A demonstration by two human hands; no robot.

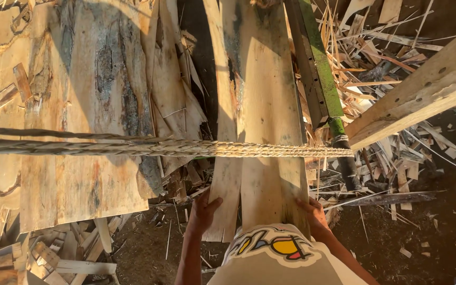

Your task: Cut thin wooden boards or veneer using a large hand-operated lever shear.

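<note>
Two long pale wooden planks (262, 121) lie side by side and run away from me. My left hand (202, 212) grips the near left edge of the planks, thumb on top. At their near right edge, my right hand (314, 214) has its fingers curled over the wood. A twisted rope (196, 149) stretches across the planks from the left to a green metal rail (320, 74).
A wide bark-marked slab (80, 116) lies to the left. Offcuts and splinters (386, 79) litter the dirt floor on the right. A thick beam (423, 89) slants in from the upper right. More scrap pieces (54, 253) pile up at the lower left.
</note>
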